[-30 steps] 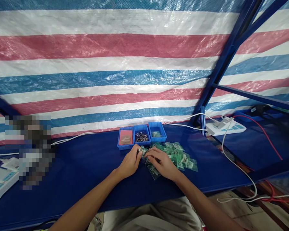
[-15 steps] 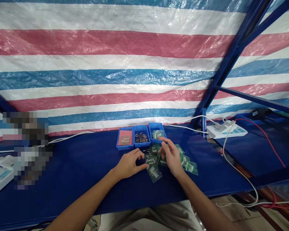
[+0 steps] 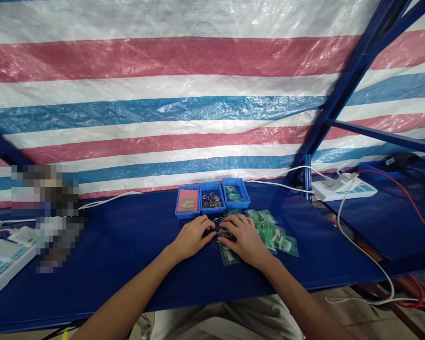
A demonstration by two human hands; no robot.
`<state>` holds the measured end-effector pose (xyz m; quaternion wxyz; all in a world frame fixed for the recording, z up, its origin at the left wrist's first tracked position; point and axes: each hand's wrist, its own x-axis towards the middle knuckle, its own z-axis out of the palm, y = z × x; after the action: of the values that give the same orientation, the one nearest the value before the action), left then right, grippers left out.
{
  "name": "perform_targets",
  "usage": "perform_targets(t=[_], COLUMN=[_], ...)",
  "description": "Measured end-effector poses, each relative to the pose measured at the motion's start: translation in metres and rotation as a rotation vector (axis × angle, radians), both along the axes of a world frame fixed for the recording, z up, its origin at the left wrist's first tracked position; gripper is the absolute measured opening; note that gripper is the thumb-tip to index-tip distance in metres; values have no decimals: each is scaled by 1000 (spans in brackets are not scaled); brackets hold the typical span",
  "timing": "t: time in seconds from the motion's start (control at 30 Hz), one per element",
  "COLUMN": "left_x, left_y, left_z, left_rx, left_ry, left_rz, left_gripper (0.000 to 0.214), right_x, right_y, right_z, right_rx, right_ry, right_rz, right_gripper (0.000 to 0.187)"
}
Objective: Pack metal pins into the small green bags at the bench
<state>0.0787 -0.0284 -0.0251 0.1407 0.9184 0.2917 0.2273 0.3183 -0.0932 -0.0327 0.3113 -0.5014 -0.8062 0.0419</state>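
My left hand [image 3: 194, 237] rests on the table, fingers curled and thumb tip close to the forefinger; what it pinches, if anything, is too small to make out. Facing it, my right hand [image 3: 247, 241] has its fingers and thumb bent round a small clear plastic bag [image 3: 226, 233], partly hidden under the fingers. Below that hand lies another clear bag [image 3: 228, 256] with small pale pieces inside. A pile of greenish bags [image 3: 274, 236] spreads to the right of my right hand. Several thin dark metal pins [image 3: 217, 219] lie loose just beyond the fingertips.
Three blue bins stand behind my hands: one with a pink card [image 3: 188, 200], one with dark metal pins [image 3: 211, 201], one with small bags [image 3: 233, 193]. White power strips [image 3: 343, 188] sit at both sides. Cables, a blue frame post [image 3: 335, 104] and a striped sheet [image 3: 163, 113] surround the table.
My right hand has moved left and down from above the bags, closing its fingers on a bag beside my left hand. The left hand has barely moved; the view has shifted slightly.
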Motion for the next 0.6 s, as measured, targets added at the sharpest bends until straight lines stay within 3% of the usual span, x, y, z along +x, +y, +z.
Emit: perform_targets(t=[0.17, 0.37, 0.43, 0.6], left_x=[1, 2, 3, 2], left_y=[-3, -7, -7, -5], left_z=[3, 8, 9, 6], left_rx=[0, -12, -16, -3], left_ry=[-9, 25, 44, 38], left_rz=[-10, -66, -65, -72], left_gripper=[21, 51, 48, 36], right_x=[4, 1, 1, 2], right_y=[-8, -38, -45, -45], right_z=[2, -9, -16, -22], right_rx=[43, 95, 96, 150], right_ry=[-62, -134, -201, -291], right_rz=[-31, -84, -109, -153], right_gripper=[28, 35, 33, 46])
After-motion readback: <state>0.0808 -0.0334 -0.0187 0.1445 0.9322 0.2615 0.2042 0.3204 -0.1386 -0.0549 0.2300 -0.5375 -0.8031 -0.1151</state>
